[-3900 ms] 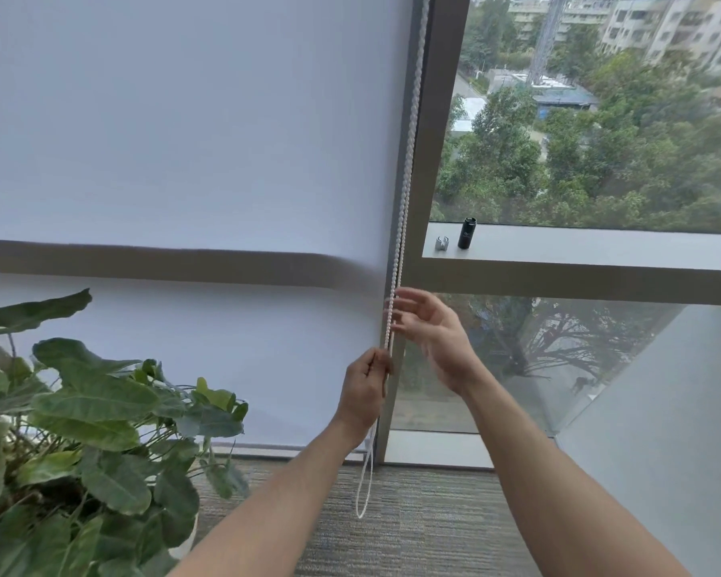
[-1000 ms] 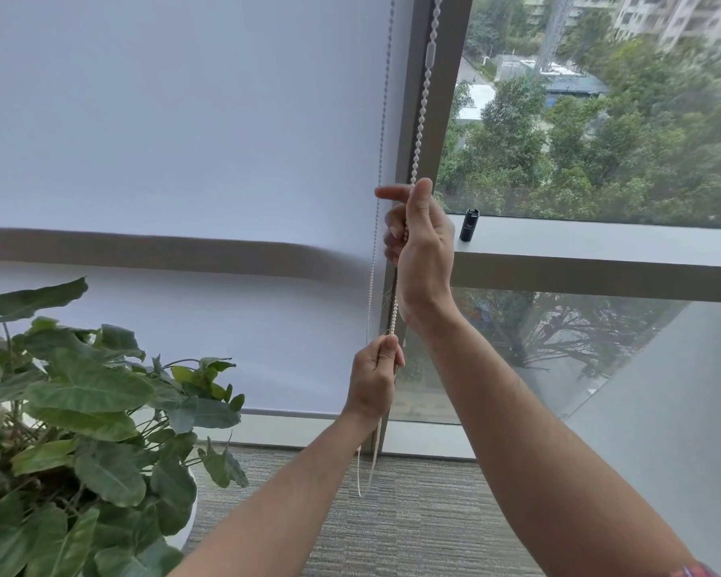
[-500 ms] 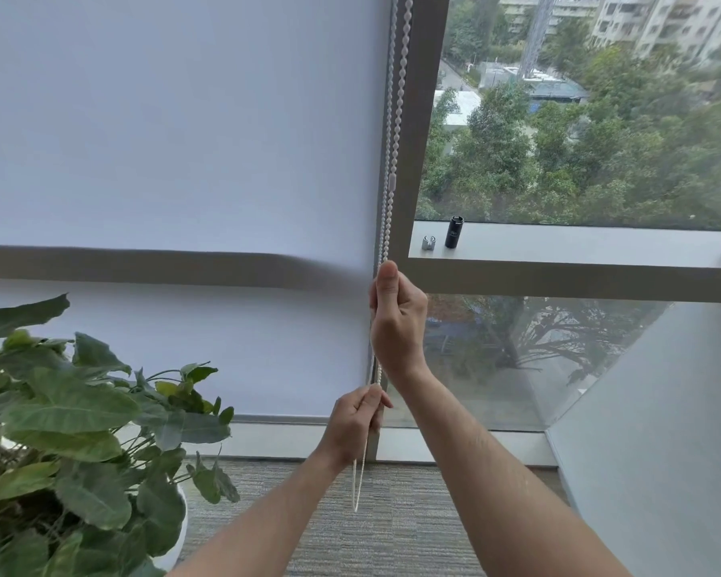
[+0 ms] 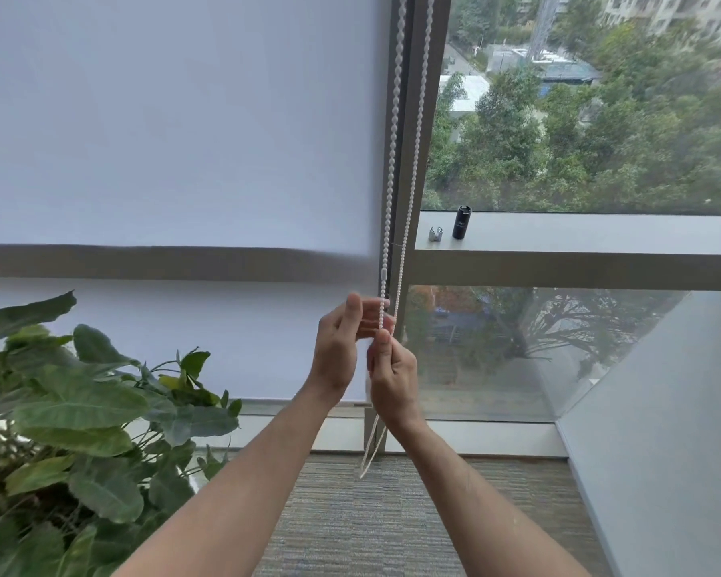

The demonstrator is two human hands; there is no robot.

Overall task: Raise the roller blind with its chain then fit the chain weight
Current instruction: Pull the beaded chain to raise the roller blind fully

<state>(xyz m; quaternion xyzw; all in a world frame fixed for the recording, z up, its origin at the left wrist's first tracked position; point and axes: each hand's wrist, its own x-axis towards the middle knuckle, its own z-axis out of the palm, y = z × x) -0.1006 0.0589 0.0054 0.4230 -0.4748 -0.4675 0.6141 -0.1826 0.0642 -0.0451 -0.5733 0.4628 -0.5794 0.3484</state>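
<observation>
Plant (image 4: 80,410) crowds the left; sill (image 4: 600,233) right of chain (image 4: 392,160) lies open.

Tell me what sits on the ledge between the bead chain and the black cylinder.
Head view: a small grey clip-like piece stands between the bead chain and the black cylinder.

Upper-floor office, we think, or a similar commercial room.

We see striped grey carpet (image 4: 413,530), floor-to-ceiling glazing in a dark metal window frame (image 4: 558,270), a white roller blind (image 4: 175,131), a large potted plant (image 4: 71,414), and treetops and apartment blocks (image 4: 679,10) far below outside.
</observation>
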